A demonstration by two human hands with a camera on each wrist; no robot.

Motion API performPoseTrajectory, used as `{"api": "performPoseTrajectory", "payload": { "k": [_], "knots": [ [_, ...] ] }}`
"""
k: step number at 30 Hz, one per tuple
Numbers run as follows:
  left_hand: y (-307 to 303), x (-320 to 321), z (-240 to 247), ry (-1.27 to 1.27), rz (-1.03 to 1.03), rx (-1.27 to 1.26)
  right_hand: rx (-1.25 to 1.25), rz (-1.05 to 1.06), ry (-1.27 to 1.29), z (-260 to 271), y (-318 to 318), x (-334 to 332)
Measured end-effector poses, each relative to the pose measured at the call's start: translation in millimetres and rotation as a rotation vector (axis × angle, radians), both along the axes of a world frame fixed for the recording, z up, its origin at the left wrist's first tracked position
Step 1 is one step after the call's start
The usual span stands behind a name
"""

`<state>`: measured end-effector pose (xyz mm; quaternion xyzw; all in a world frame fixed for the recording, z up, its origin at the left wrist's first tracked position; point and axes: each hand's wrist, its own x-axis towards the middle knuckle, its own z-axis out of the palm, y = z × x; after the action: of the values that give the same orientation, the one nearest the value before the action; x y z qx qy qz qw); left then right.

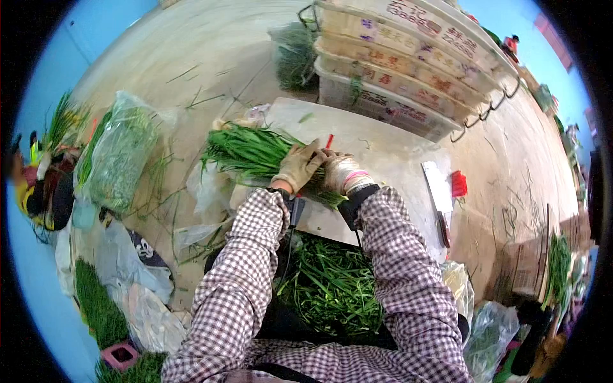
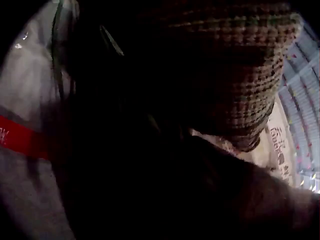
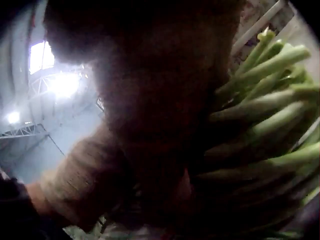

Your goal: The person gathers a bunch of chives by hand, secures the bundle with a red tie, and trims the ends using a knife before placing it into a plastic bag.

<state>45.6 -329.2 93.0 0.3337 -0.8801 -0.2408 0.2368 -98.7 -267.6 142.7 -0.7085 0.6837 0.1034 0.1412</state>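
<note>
A bunch of garlic chives (image 1: 246, 148) lies across the white board, leaves to the left and stalk ends toward the lower right. My gloved left hand (image 1: 297, 168) grips the bunch from above near its middle. Close beside it, my gloved right hand (image 1: 341, 171) is at the stalk end, its fingertips pinching a red strip (image 1: 330, 140) that sticks up between the hands. Pale green stalks (image 3: 270, 110) fan out beside the right glove (image 3: 80, 175) in the right wrist view. The left wrist view is mostly dark, with a lettered red band (image 2: 25, 139) at left.
A cleaver (image 1: 438, 185) lies on the board's (image 1: 408, 159) right side, beside a bundle of red strips (image 1: 458, 184). Stacked white crates (image 1: 408, 70) stand beyond. Loose chive leaves (image 1: 332, 281) lie below my arms. A plastic bag of greens (image 1: 121, 159) stands at left.
</note>
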Motion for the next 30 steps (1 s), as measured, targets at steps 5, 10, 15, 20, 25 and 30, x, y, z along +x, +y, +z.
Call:
{"api": "performPoseTrajectory", "payload": {
  "k": [5, 10, 15, 20, 25, 30],
  "knots": [
    [2.3, -0.7, 2.2, -0.223, -0.122, -0.157, -0.27, -0.171, -0.198, 15.3, 64.2, -52.8],
    [-5.6, -3.4, 3.4, -0.391, -0.278, -0.248, -0.294, -0.114, 0.045, 26.5, 108.2, -11.3],
    [6.6, 1.9, 28.7, -0.372, -0.165, -0.029, -0.4, -0.159, -0.046, -4.6, 82.5, 0.0],
    [-9.6, -14.7, 29.2, -0.989, -0.34, -0.238, -0.424, -0.051, -0.164, -27.0, 48.4, -25.5],
    [-21.9, -13.9, 33.1, -0.886, -0.344, -0.105, -0.516, 0.013, 0.068, -24.9, 51.9, -19.8],
    [-66.2, -53.2, -63.0, -0.707, -0.229, 0.043, -0.858, 0.02, -0.225, -15.3, 82.5, 23.1]
  ]
}}
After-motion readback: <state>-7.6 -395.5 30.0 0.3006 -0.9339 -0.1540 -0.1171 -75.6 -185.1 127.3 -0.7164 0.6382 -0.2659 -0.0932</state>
